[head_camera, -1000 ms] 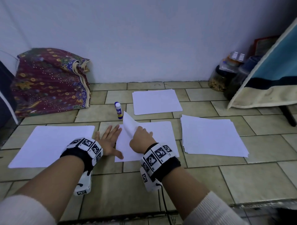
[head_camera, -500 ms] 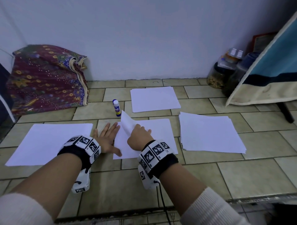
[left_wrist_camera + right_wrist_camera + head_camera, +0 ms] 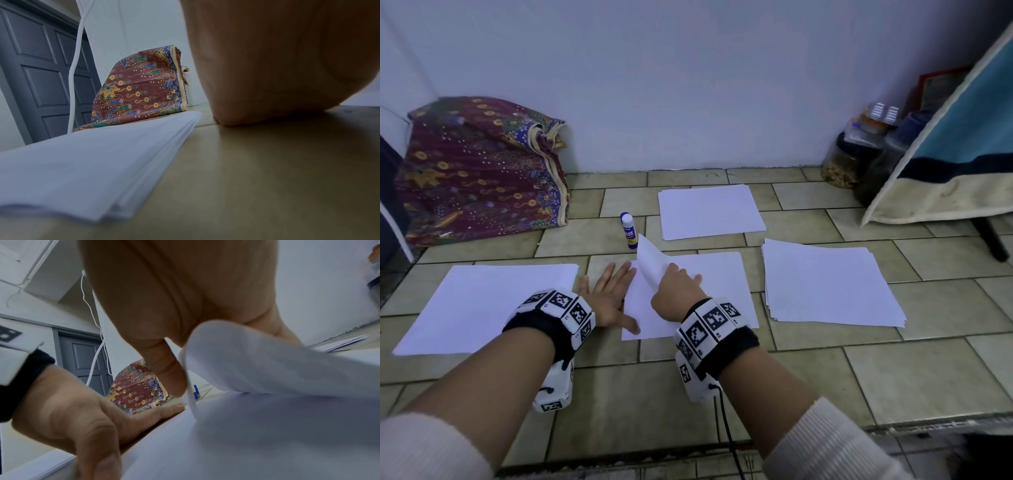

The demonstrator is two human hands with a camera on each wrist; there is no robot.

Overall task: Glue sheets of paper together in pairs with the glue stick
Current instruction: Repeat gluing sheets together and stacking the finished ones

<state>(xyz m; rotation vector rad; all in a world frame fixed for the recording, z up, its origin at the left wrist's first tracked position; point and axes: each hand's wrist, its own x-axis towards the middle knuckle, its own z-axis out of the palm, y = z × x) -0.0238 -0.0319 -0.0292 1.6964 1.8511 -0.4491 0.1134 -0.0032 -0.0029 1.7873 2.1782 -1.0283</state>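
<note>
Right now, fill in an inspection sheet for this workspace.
Surface: tiled floor.
Job's things: glue stick upright, capped; middle sheets, top sheet's corner lifted; left stack; right stack; far sheets.
Clutter: patterned cloth bundle, jars by the wall.
Grips: left hand flat at the middle sheets' left edge; right hand pinching the lifted corner.
Cables: black lead from right wristband; white cable by the door.
Surroundings: white wall, grey door.
</note>
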